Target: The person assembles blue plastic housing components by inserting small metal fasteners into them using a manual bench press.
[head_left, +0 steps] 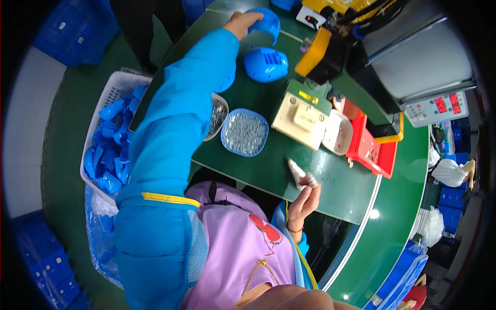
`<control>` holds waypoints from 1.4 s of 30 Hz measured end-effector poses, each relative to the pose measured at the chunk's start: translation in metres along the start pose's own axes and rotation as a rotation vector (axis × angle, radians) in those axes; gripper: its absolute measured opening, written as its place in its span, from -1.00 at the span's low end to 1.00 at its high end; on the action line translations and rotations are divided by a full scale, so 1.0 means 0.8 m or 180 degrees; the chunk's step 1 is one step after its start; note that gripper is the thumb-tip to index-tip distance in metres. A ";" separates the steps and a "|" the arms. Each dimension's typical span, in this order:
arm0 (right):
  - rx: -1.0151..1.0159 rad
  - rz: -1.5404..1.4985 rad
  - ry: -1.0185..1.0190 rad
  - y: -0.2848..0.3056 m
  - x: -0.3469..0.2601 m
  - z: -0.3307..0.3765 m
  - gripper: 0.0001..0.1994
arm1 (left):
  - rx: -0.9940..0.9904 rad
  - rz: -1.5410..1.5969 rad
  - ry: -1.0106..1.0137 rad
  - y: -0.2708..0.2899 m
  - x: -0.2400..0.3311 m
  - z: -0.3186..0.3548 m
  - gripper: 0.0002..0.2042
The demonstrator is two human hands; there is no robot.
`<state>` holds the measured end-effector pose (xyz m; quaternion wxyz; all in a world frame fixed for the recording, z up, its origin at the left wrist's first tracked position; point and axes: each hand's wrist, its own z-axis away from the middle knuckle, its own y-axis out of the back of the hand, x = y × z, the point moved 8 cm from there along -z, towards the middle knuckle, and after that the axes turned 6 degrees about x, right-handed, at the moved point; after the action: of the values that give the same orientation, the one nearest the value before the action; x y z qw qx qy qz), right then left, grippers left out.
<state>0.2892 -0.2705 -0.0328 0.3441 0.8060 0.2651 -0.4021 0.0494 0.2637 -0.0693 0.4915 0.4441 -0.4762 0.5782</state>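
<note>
My left hand [241,25], at the end of an outstretched blue sleeve, grips the edge of a curved blue plastic shell [269,25] at the far side of the green bench. Nearer me lies a second, rounded blue plastic housing [266,65] with slots. Another blue part [226,80] is mostly hidden by my left sleeve. My right hand [304,205] is at the front edge, fingers bent together. White and silvery material [298,173] shows at its fingertips; whether it is finger wrapping or held pieces is unclear. A blue dish [245,132] holds many small metal pieces.
Beside the dish is a bowl of dark metal pieces [217,116], partly covered by my sleeve. A machine with a cream fixture block [302,121] stands right of centre. Near it are a white bowl [338,133] and a red bin [383,157]. A crate [90,150] of blue parts is at left.
</note>
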 end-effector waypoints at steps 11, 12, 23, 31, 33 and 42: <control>-0.0470 0.0128 0.0144 -0.069 0.007 0.025 -0.80 | 0.1077 -0.1925 0.0030 -0.008 -0.068 -0.062 -0.33; -0.0544 0.0044 0.0086 -0.074 0.014 0.026 -0.80 | 0.1079 -0.1952 0.0070 -0.007 -0.067 -0.061 -0.33; -0.0655 0.0573 0.0428 -0.081 0.031 0.038 -0.74 | -0.1880 -0.4876 -0.1454 -0.108 -0.055 0.162 0.35; -0.0178 0.0001 0.0177 -0.059 0.027 0.027 -0.81 | -0.1097 -0.1665 -0.1883 0.020 0.141 0.295 -0.11; -0.0453 -0.0731 -0.0346 -0.072 0.026 0.019 -0.68 | -0.1666 -0.0283 -0.0822 0.051 0.112 0.365 0.18; -0.0635 -0.2648 -0.2826 -0.104 0.080 0.074 -0.46 | -0.1746 0.1084 0.1330 0.011 -0.102 0.547 -0.35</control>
<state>0.2375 -0.2544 -0.1401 0.3098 0.3546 0.4251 -0.7731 0.0704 -0.1805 -0.0845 0.5755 0.0833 -0.5698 0.5807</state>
